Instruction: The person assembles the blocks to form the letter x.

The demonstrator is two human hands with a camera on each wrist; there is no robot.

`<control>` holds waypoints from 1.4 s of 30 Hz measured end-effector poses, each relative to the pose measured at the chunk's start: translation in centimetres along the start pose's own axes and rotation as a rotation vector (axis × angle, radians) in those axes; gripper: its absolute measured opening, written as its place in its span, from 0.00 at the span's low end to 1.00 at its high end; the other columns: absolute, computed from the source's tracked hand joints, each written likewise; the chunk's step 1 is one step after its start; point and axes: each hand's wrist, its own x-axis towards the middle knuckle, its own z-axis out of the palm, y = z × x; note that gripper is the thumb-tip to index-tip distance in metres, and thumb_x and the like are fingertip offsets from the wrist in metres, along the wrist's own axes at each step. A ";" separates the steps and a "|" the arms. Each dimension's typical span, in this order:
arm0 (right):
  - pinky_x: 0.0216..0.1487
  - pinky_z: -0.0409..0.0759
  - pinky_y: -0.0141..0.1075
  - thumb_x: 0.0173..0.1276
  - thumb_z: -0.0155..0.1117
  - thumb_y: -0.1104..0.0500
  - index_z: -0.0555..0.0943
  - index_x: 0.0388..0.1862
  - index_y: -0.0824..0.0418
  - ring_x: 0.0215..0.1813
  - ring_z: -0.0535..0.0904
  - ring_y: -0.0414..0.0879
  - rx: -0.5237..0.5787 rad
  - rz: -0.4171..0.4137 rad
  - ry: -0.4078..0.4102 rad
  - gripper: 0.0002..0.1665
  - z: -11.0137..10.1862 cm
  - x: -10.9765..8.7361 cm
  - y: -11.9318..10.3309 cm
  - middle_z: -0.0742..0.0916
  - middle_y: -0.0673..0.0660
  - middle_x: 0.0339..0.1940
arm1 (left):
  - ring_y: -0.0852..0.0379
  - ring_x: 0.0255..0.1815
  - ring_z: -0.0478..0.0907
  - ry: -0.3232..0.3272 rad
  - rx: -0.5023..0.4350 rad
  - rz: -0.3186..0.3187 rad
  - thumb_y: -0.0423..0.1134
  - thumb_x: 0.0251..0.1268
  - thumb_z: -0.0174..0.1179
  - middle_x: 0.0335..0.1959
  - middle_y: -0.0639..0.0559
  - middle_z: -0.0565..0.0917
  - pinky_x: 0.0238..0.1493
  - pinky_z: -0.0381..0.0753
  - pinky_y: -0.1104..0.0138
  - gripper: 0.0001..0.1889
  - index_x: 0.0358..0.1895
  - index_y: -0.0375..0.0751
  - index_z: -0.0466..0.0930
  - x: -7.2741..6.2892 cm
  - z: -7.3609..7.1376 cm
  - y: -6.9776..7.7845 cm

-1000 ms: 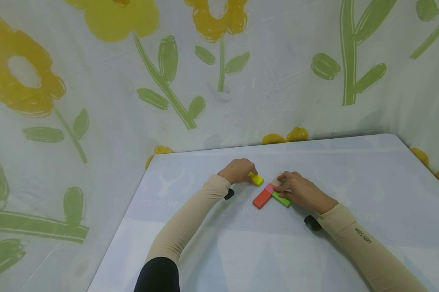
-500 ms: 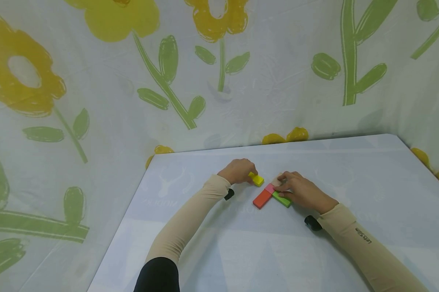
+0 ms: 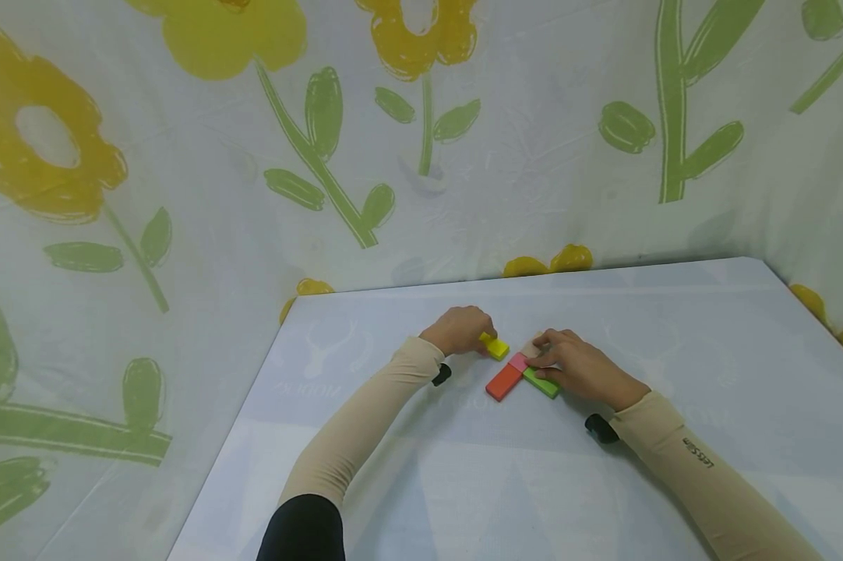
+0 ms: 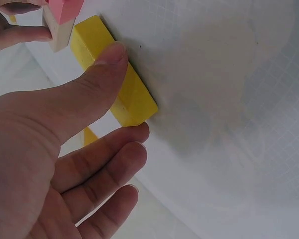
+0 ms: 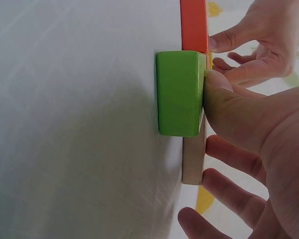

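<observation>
My left hand (image 3: 458,330) pinches a yellow wooden block (image 4: 117,74), its thumb laid along the block and a fingertip at one end. Just right of it lies a group of blocks: a red block (image 3: 503,382), a pink block (image 3: 518,361), a green block (image 5: 178,93) and a plain wood block (image 5: 193,160). My right hand (image 3: 581,365) rests its fingertips on this group, thumb on the green block's upper edge, other fingers at the pink and plain blocks. Red, pink and plain blocks form a slanting row; the green one branches off toward the near right.
The blocks lie on a table with a pale patterned cover (image 3: 463,483). Its far edge runs behind the hands, against a flower-printed curtain (image 3: 506,156). Black wrist cameras (image 3: 599,428) hang below both wrists, close over the tabletop.
My left hand has shifted slightly to the right with the yellow block, closer to the group. The right hand and the other blocks keep their places.
</observation>
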 end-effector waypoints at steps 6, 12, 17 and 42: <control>0.61 0.82 0.57 0.65 0.76 0.60 0.90 0.54 0.58 0.61 0.77 0.61 0.005 -0.016 0.009 0.18 0.0 0.0 -0.1 0.84 0.61 0.58 | 0.57 0.59 0.82 0.001 -0.006 -0.001 0.47 0.65 0.72 0.58 0.55 0.88 0.65 0.81 0.64 0.21 0.60 0.50 0.87 0.0 0.1 0.1; 0.62 0.81 0.58 0.66 0.75 0.61 0.90 0.54 0.59 0.63 0.77 0.62 0.011 -0.005 0.006 0.17 -0.2 -0.1 -0.2 0.84 0.61 0.58 | 0.57 0.59 0.82 -0.010 -0.005 -0.008 0.47 0.65 0.72 0.58 0.55 0.88 0.66 0.80 0.64 0.21 0.61 0.50 0.87 0.0 0.0 0.3; 0.62 0.81 0.57 0.66 0.75 0.61 0.89 0.54 0.59 0.62 0.77 0.61 0.012 -0.003 0.002 0.18 -0.2 0.0 -0.3 0.84 0.61 0.58 | 0.57 0.59 0.82 -0.014 -0.008 -0.007 0.47 0.65 0.72 0.59 0.55 0.88 0.66 0.80 0.64 0.22 0.61 0.50 0.86 0.0 -0.1 0.4; 0.61 0.82 0.56 0.66 0.75 0.61 0.89 0.55 0.59 0.61 0.77 0.60 0.003 0.012 -0.020 0.18 -0.3 0.1 -0.3 0.83 0.61 0.59 | 0.57 0.59 0.82 0.007 -0.007 0.020 0.47 0.65 0.72 0.58 0.55 0.88 0.65 0.81 0.65 0.21 0.61 0.49 0.87 -0.1 0.0 0.7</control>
